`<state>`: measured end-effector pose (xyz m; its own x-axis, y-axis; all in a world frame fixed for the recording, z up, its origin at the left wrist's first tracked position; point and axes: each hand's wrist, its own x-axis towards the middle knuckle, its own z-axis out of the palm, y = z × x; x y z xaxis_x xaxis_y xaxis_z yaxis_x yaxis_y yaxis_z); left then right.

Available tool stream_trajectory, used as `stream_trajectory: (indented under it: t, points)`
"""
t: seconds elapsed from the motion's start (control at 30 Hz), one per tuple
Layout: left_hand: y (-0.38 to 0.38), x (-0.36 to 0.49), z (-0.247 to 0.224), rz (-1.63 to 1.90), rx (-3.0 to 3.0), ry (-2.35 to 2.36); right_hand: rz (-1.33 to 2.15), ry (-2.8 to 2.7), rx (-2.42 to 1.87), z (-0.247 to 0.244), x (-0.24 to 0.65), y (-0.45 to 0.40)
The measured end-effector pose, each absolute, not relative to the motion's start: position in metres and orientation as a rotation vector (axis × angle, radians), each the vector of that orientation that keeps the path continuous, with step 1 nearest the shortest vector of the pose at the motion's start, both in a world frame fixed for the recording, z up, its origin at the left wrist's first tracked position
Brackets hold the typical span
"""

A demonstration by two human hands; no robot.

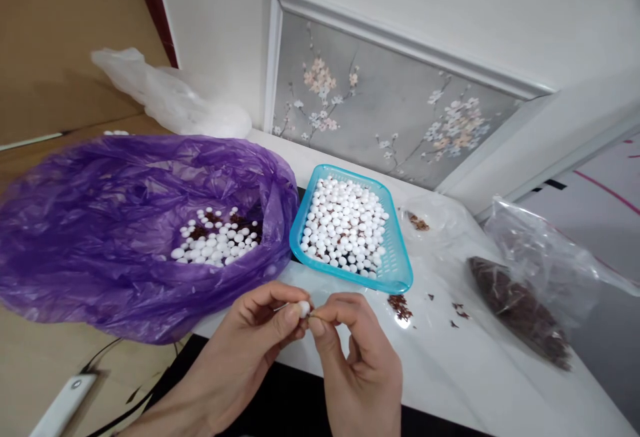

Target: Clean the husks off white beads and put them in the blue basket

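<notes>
Between the thumb and fingers of my left hand [253, 340] is a small white ball [304, 308]. My right hand [357, 357] pinches right beside it, on a tiny thin brownish piece whose kind I cannot make out. Both hands meet above the front of the white table [430, 370]. Just behind them stands a light-blue plastic basket [404, 270], filled with white balls [345, 217] and some brown bits among them. A purple plastic bag [95, 224] lies spread open to the left, holding more white balls [215, 247] and dark brown bits.
Brown flakes [400, 307] lie in a small pile right of the hands. A clear bag of dark brown material [517, 310] rests at the right. A crumpled clear bag [175, 100] sits behind the purple one. A white power bank [65, 404] with cables is lower left.
</notes>
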<state>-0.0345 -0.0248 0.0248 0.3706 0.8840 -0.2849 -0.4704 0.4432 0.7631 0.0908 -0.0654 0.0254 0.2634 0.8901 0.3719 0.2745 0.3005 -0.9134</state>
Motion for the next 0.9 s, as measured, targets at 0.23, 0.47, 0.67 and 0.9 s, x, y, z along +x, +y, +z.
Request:
stream_trajectory:
  t: [0.23,0.47,0.67,0.9]
  points:
    - [-0.0239,-0.0343,0.0244,0.964,0.685,0.775,0.630,-1.277,-1.232,0.0238,0.0915,-0.0640]
    - [-0.0259,-0.0329,0.0198,0.990,0.669,0.825,0.643,-1.255,-1.220,0.0239,0.0892,-0.0619]
    - [-0.0233,-0.0326,0.0182,1.038,0.724,0.840,0.730,-1.165,-1.282,0.0233,0.0870,-0.0615]
    - [-0.0252,-0.0346,0.0213,0.953,0.628,0.755,1.124,-0.926,-1.133,0.0256,0.0933,-0.0559]
